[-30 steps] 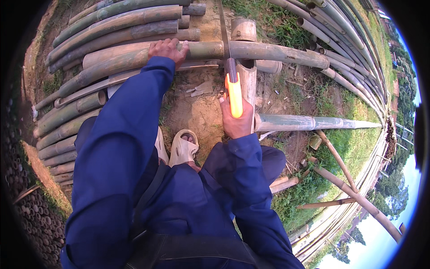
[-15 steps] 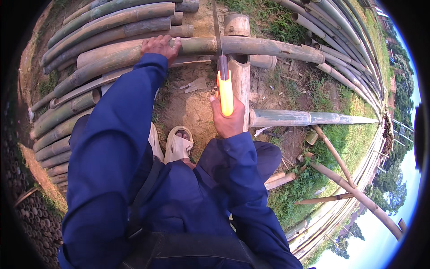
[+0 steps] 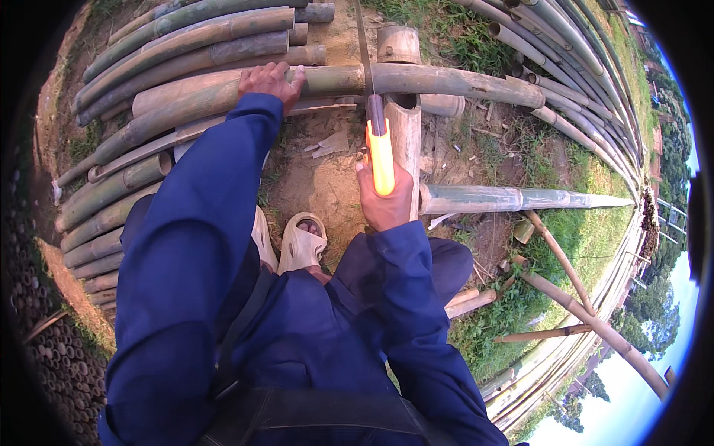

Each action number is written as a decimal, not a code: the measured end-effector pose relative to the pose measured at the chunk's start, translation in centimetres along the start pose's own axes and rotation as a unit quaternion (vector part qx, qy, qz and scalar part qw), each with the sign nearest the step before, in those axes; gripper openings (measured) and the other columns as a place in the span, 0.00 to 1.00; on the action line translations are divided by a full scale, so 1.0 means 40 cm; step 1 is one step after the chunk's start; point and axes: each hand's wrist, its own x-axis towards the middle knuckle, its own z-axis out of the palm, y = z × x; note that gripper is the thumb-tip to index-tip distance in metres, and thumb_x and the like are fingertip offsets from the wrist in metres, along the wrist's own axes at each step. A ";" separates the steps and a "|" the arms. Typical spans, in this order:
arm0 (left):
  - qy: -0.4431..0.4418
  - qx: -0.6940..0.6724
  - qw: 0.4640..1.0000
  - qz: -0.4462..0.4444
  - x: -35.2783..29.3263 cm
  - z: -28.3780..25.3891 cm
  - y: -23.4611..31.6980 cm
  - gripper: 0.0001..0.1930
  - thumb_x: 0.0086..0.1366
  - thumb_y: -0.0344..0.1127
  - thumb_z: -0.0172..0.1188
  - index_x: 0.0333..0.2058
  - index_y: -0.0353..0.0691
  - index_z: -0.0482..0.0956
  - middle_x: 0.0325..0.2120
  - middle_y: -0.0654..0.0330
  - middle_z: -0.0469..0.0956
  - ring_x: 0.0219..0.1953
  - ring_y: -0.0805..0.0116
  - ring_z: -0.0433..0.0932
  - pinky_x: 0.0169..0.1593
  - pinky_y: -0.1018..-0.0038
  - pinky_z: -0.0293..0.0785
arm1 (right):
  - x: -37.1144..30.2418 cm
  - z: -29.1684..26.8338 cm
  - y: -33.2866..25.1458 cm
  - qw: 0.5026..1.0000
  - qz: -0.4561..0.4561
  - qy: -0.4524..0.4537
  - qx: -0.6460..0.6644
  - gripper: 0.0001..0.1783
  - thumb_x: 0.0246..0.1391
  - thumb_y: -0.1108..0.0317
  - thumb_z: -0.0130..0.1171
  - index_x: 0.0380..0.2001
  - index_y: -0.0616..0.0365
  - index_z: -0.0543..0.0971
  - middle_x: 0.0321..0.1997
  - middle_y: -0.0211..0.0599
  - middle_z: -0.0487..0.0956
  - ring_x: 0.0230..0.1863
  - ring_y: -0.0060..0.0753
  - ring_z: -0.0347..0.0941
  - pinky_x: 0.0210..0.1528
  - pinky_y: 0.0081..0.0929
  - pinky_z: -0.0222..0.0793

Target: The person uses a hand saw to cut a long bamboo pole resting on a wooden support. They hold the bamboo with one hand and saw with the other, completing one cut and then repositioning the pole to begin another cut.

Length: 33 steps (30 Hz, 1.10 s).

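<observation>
A long bamboo pole (image 3: 454, 83) lies crosswise in front of me. My left hand (image 3: 271, 86) is closed over it from above, left of the saw. In my right hand (image 3: 390, 199) is the handle of a handsaw (image 3: 381, 157) with a yellow-orange grip. Its narrow blade points away from me and crosses the pole. Just right of the blade the pole passes over the notched end of a bamboo post (image 3: 405, 137). Behind it stands a short, thick bamboo piece (image 3: 399, 49). How deep the blade sits in the pole I cannot tell.
Cut bamboo poles (image 3: 216, 56) are stacked at the left, with more poles (image 3: 565, 52) at the far right. A thick bamboo pole (image 3: 513, 199) stretches out to the right above leaning poles (image 3: 595, 320). Pale sandals (image 3: 303, 241) are on my feet, close to sawdust-strewn ground.
The whole view has shifted slightly. Against the pole, the saw and both hands stay in nearly the same place, with my grip unchanged.
</observation>
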 end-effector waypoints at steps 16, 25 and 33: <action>0.010 -0.004 1.000 0.004 -0.015 0.004 -0.006 0.29 0.71 0.63 0.44 0.50 0.48 0.83 0.50 0.56 0.83 0.56 0.56 0.79 0.65 0.59 0.64 | -0.043 0.007 0.066 1.000 0.002 -0.020 0.012 0.11 0.61 0.73 0.66 0.27 0.64 0.76 0.20 0.28 0.72 0.21 0.18 0.63 0.24 0.25 0.60; 0.046 -0.019 0.999 -0.002 -0.013 0.019 -0.025 0.28 0.70 0.61 0.46 0.47 0.45 0.85 0.48 0.55 0.84 0.51 0.56 0.81 0.61 0.60 0.66 | -0.258 -0.044 0.100 0.999 0.000 0.003 -0.054 0.09 0.60 0.75 0.65 0.42 0.67 0.81 0.23 0.35 0.77 0.24 0.21 0.72 0.30 0.25 0.70; 0.046 -0.026 0.999 0.003 -0.012 0.013 -0.028 0.28 0.70 0.61 0.47 0.44 0.45 0.86 0.46 0.55 0.84 0.52 0.55 0.80 0.63 0.61 0.66 | -0.137 -0.018 0.125 1.000 0.005 -0.015 -0.020 0.08 0.60 0.71 0.67 0.34 0.64 0.79 0.20 0.35 0.73 0.20 0.23 0.67 0.25 0.29 0.65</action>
